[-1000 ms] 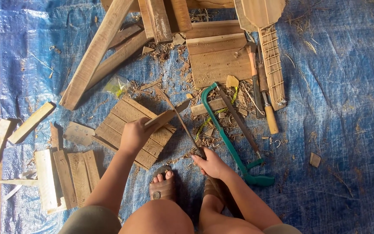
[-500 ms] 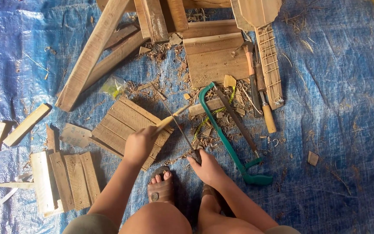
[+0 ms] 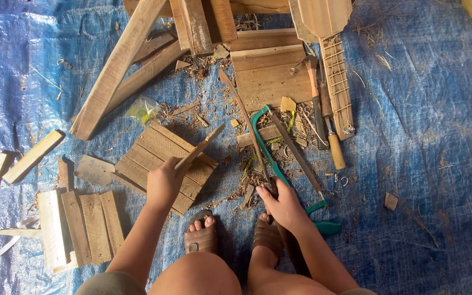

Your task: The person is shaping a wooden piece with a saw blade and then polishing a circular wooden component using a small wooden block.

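Note:
My left hand is closed on a thin wooden stick, which points up and to the right over a slatted wooden panel. My right hand grips the dark handle of a long narrow blade. The blade lies flat on the tarp and points away from me. It runs alongside a green hacksaw, whose green handle shows just right of my wrist. Both of my sandalled feet rest on the tarp between my arms.
A blue tarp covers the ground. Long planks and boards lie at the top, beside a fretted wooden strip and wooden-handled tools. Short slats lie at the left. Shavings litter the middle.
My left hand has shifted slightly with the stick over the slatted panel. My right hand stays at the blade's handle beside the hacksaw.

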